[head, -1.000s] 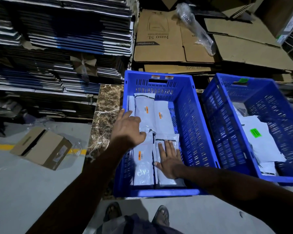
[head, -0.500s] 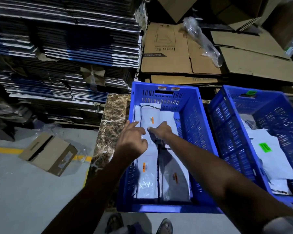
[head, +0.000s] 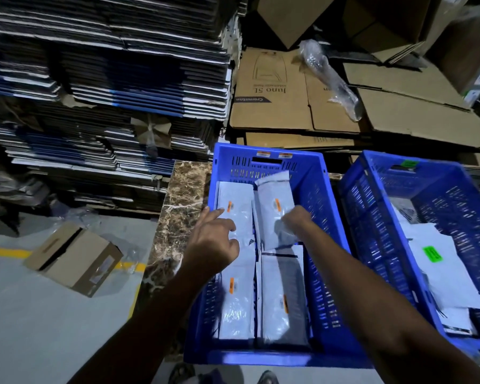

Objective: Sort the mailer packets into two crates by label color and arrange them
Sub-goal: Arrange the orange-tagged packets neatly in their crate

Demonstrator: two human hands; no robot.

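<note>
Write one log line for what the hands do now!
left hand: touches far-left packet | right hand: grips far-right packet | crate: orange labels

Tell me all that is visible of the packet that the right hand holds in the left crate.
The packet is a long white plastic mailer, glossy and a little creased, with a small orange label near its middle. It is in the far right part of the left crate, tilted, its far end raised against the crate's back wall. The right hand grips its near right edge. Its near end lies over another packet, and its left edge meets the packet that the left hand touches.
</note>
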